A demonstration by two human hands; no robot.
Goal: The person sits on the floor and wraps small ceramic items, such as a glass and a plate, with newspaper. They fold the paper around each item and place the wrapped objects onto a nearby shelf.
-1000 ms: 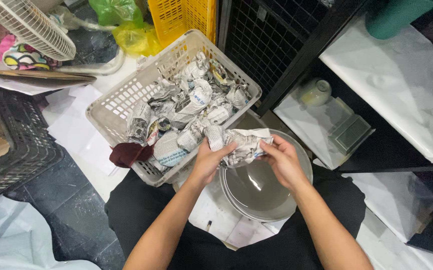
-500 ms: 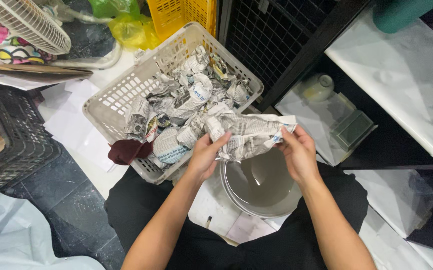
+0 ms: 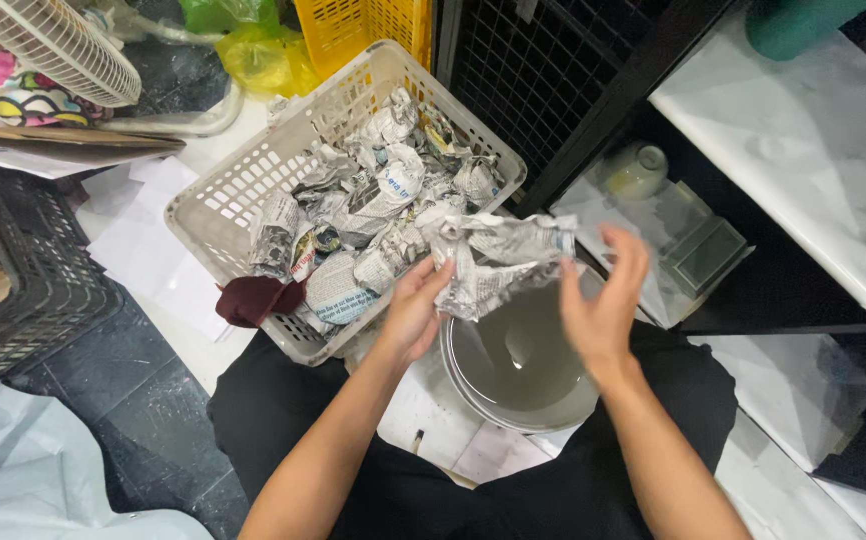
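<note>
Crumpled newspaper held above a grey bowl

The left hand (image 3: 415,310) pinches the crumpled newspaper sheet (image 3: 498,262) by its near edge, so it hangs over the grey bowl (image 3: 523,365) and beside the white basket (image 3: 228,215) of paper wads. The right hand (image 3: 603,305) is open, fingers spread, just beside the sheet and not gripping it. The sheet is wrinkled, grey-white, half unfolded

A dark tiled floor (image 3: 143,400) is carrying a white plastic basket (image 3: 243,200) of crumpled newspaper, a black crate (image 3: 33,280), loose white paper sheets (image 3: 143,250) and stacked grey bowls (image 3: 523,390), while a black shelf (image 3: 643,240) is holding a small pale pot (image 3: 638,172).
</note>
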